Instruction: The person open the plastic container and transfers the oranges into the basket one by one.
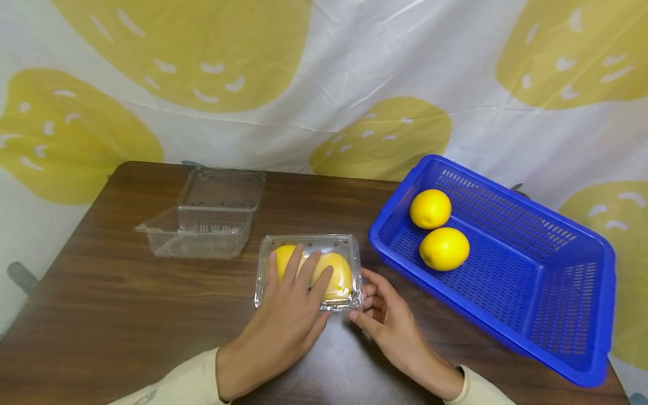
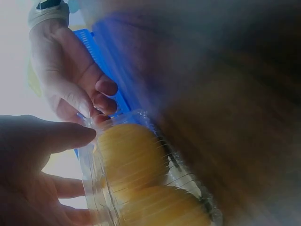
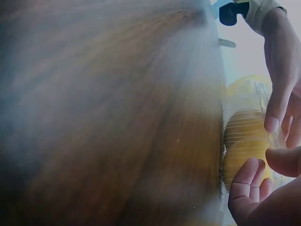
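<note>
Under the left hand (image 1: 287, 315), a clear box (image 1: 326, 245) is sitting flat on the bench (image 1: 116, 309), with two yellow fruits (image 1: 338, 273) showing inside. That hand is spreading its straight fingers over the lid (image 1: 350, 250) without gripping anything, while the right hand (image 1: 395, 326) is pinching the near right corner between thumb and curled fingers. The step in hand seems to be pressing the lid home; to do it well, the person should be keeping the left fingers spread and pushing straight down along the rim rather than on the fruits, with the right hand steadying its corner until every side is seating evenly. Leaning on one spot could be lifting another corner. The box's long axis is running left to right in front of both hands, one short side facing the right hand; which edge is carrying the hinge, I cannot tell.
</note>
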Demonstrator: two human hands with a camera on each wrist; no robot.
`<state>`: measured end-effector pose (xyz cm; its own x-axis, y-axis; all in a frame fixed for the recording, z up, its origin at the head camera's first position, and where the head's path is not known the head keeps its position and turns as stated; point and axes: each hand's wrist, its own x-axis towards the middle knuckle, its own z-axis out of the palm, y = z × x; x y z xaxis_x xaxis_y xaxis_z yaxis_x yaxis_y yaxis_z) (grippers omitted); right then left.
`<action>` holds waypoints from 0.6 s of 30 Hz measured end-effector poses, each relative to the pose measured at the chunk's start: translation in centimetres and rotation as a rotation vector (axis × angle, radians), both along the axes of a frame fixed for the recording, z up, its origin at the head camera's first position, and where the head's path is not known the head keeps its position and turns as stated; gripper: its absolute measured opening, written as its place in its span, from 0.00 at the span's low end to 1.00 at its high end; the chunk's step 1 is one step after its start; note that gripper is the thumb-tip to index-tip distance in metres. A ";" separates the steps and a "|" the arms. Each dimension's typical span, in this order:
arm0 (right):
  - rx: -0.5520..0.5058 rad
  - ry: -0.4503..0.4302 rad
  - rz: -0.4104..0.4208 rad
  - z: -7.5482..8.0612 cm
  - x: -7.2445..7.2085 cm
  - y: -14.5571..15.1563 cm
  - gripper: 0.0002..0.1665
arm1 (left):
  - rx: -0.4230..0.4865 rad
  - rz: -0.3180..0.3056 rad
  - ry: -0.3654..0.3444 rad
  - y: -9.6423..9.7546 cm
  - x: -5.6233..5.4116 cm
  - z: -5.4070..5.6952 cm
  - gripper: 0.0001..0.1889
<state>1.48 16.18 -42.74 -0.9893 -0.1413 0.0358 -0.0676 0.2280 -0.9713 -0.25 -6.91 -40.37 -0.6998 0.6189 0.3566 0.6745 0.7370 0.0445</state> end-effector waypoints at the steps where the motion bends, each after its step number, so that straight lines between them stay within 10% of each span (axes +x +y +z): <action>1: -0.001 -0.004 -0.001 0.0 0.0 0.0 0.43 | -0.004 0.000 -0.002 0.2 -0.1 0.0 0.37; 18: -0.003 0.095 0.032 -0.5 -0.2 0.4 0.38 | -0.080 0.000 -0.087 2.5 -1.1 1.2 0.37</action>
<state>1.32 16.58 -43.21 -0.9765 -0.1723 0.1295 -0.1665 0.2215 -0.9608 -1.37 -4.39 -39.19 -0.7260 0.6428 0.2444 0.6706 0.7405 0.0441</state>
